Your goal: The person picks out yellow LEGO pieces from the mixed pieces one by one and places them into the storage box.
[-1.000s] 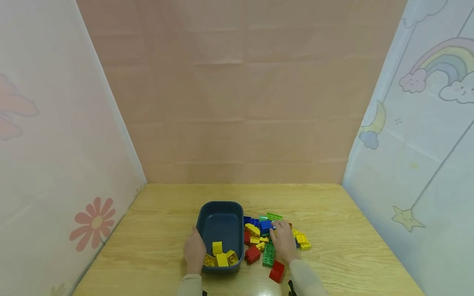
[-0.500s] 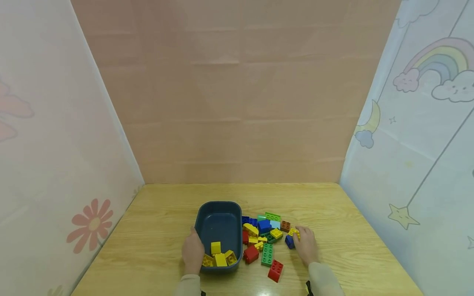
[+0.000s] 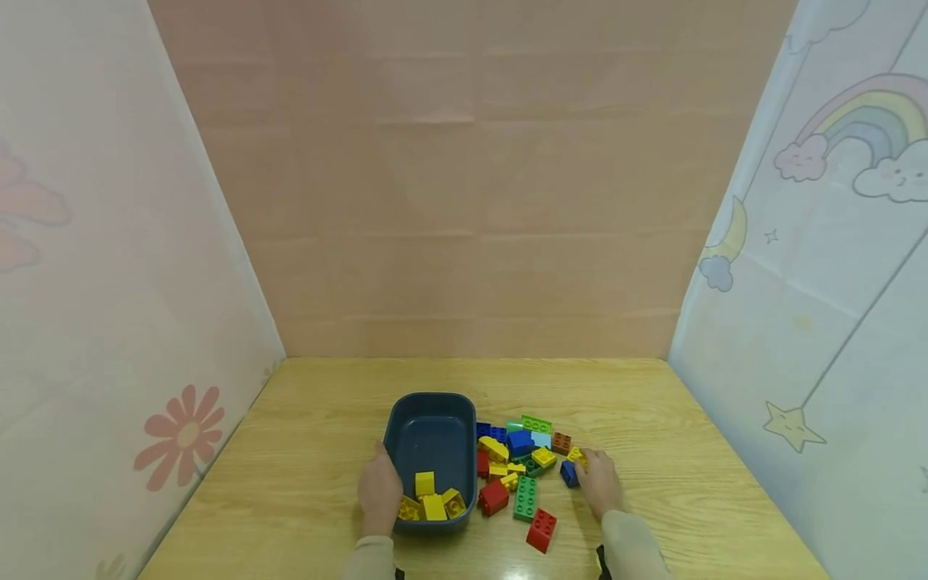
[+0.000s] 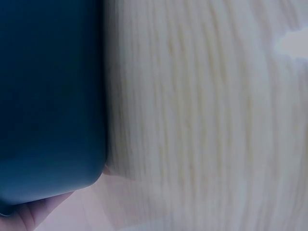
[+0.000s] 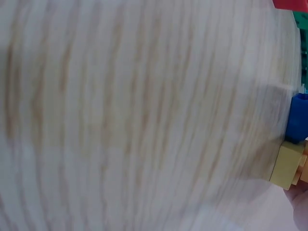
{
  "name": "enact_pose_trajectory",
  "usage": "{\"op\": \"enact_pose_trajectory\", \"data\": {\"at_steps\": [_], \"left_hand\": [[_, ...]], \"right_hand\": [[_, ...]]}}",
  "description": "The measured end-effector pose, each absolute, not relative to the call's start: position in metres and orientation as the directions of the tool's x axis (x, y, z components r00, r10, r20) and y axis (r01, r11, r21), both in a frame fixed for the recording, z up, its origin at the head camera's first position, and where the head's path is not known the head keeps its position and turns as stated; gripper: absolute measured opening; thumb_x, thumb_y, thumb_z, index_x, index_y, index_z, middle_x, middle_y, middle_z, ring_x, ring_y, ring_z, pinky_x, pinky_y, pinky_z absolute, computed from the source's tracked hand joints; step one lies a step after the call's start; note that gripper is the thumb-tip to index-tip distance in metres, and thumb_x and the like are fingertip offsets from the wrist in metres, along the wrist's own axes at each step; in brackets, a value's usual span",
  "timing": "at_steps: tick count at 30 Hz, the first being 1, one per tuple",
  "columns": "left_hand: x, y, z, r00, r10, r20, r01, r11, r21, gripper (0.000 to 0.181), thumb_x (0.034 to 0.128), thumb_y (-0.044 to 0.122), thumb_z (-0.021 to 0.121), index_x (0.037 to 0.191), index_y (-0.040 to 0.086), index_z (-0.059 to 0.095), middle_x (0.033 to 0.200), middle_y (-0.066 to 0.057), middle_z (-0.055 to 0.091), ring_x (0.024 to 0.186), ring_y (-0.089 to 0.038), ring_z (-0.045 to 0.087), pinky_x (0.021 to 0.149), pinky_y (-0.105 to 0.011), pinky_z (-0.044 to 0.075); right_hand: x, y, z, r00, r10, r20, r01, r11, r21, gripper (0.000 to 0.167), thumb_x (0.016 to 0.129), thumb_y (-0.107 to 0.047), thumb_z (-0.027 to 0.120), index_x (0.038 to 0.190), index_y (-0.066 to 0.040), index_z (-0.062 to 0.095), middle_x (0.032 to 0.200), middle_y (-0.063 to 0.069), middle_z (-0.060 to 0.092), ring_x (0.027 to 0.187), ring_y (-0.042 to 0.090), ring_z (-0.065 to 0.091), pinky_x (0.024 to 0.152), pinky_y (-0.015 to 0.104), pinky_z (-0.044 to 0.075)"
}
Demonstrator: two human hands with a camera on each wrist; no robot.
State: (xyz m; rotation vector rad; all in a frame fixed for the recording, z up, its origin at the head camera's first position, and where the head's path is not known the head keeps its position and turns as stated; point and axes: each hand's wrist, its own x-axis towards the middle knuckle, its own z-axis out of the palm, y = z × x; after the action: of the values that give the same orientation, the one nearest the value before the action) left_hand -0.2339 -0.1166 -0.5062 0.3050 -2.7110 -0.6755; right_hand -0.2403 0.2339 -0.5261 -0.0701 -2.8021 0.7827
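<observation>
In the head view my left hand (image 3: 380, 493) grips the left wall of a dark blue plastic tub (image 3: 474, 451). The left wrist view shows part of a finger at the corner of the tub (image 4: 53, 96). Several yellow toy bricks (image 3: 434, 508) lie inside, at the near end. My right hand (image 3: 601, 483) is at the right edge of a loose brick pile, its fingertips on a yellow brick (image 3: 576, 455). In the right wrist view a fingertip meets this yellow brick (image 5: 287, 164), beside a blue brick (image 5: 297, 118). The palm hides part of what it holds.
Between tub and right hand lie mixed bricks: a green brick (image 3: 525, 499), red bricks (image 3: 541, 531) (image 3: 494, 498), a blue brick (image 3: 519, 443), a brown brick (image 3: 561, 442) and a light green brick (image 3: 536, 424). Papered walls stand on three sides of the wooden table (image 3: 304, 451).
My right hand has moved right from over the middle of the pile to the yellow brick at its right edge, uncovering bricks. The left hand stays on the tub.
</observation>
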Motion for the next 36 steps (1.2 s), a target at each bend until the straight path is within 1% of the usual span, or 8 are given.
{"op": "enact_pose_trajectory", "data": {"at_steps": [7,11,14,20,26,28,31,36], "left_hand": [[-0.235,-0.116,-0.506,-0.918,-0.286,0.274,-0.121,0.862,0.492,0.041,0.0787,-0.007,0.055,0.119,-0.014,0.048,0.062,-0.018,0.055,0.053,-0.027,0.056,0.045,-0.037,0.045],[-0.234,-0.116,-0.505,-0.916,-0.293,0.275,-0.123,0.856,0.502,0.041,0.0785,-0.008,0.055,0.119,-0.013,0.048,0.061,-0.017,0.055,0.051,-0.026,0.055,0.044,-0.037,0.045],[-0.234,-0.115,-0.505,-0.917,-0.291,0.272,-0.124,0.858,0.498,0.042,0.0785,-0.008,0.055,0.119,-0.013,0.047,0.059,-0.016,0.053,0.049,-0.025,0.053,0.043,-0.036,0.044],[-0.234,-0.116,-0.507,-0.916,-0.285,0.283,-0.117,0.863,0.491,0.043,0.0779,-0.008,0.055,0.120,-0.013,0.047,0.058,-0.015,0.052,0.049,-0.025,0.053,0.042,-0.036,0.043],[-0.233,-0.116,-0.507,-0.913,-0.286,0.289,-0.113,0.861,0.496,0.043,0.0768,-0.008,0.056,0.119,-0.013,0.047,0.058,-0.016,0.053,0.048,-0.025,0.053,0.042,-0.036,0.043],[-0.234,-0.116,-0.508,-0.912,-0.287,0.293,-0.112,0.861,0.496,0.043,0.0770,-0.008,0.056,0.119,-0.014,0.047,0.059,-0.016,0.053,0.048,-0.026,0.053,0.042,-0.037,0.043],[-0.234,-0.116,-0.508,-0.912,-0.287,0.294,-0.112,0.863,0.493,0.042,0.0776,-0.008,0.055,0.118,-0.014,0.047,0.058,-0.016,0.053,0.048,-0.025,0.052,0.041,-0.036,0.043],[-0.234,-0.116,-0.507,-0.919,-0.281,0.276,-0.119,0.867,0.485,0.043,0.0789,-0.007,0.054,0.120,-0.013,0.046,0.056,-0.014,0.051,0.045,-0.021,0.049,0.040,-0.034,0.041]], "right_hand": [[-0.239,0.232,-0.525,-0.959,0.117,0.258,-0.024,0.874,-0.485,0.028,0.086,-0.005,0.054,0.106,0.014,0.055,0.100,0.028,0.054,0.096,0.044,0.049,0.081,0.051,0.040],[-0.239,0.233,-0.525,-0.951,0.127,0.283,-0.023,0.881,-0.473,0.028,0.086,-0.004,0.053,0.107,0.014,0.054,0.103,0.030,0.053,0.098,0.044,0.048,0.082,0.051,0.040],[-0.239,0.233,-0.524,-0.935,0.128,0.329,-0.040,0.888,-0.458,0.027,0.086,-0.003,0.054,0.107,0.014,0.054,0.104,0.030,0.053,0.097,0.043,0.049,0.081,0.051,0.040],[-0.240,0.232,-0.522,-0.902,0.114,0.416,-0.097,0.886,-0.454,0.024,0.084,0.001,0.054,0.105,0.011,0.056,0.107,0.032,0.049,0.099,0.046,0.046,0.080,0.053,0.040],[-0.245,0.228,-0.522,-0.860,0.074,0.505,-0.192,0.870,-0.454,0.021,0.082,0.004,0.057,0.101,0.011,0.059,0.108,0.034,0.048,0.100,0.048,0.045,0.080,0.054,0.040],[-0.247,0.226,-0.521,-0.843,0.060,0.534,-0.216,0.872,-0.440,0.021,0.080,0.005,0.059,0.101,0.010,0.060,0.107,0.033,0.049,0.099,0.048,0.046,0.078,0.053,0.041],[-0.248,0.221,-0.519,-0.835,0.052,0.548,-0.235,0.867,-0.440,0.023,0.078,0.004,0.063,0.100,0.011,0.060,0.106,0.032,0.050,0.098,0.046,0.046,0.077,0.052,0.042],[-0.249,0.211,-0.514,-0.816,0.037,0.578,-0.277,0.851,-0.446,0.020,0.073,0.006,0.066,0.092,0.012,0.061,0.103,0.030,0.051,0.097,0.043,0.048,0.078,0.050,0.042]]}}
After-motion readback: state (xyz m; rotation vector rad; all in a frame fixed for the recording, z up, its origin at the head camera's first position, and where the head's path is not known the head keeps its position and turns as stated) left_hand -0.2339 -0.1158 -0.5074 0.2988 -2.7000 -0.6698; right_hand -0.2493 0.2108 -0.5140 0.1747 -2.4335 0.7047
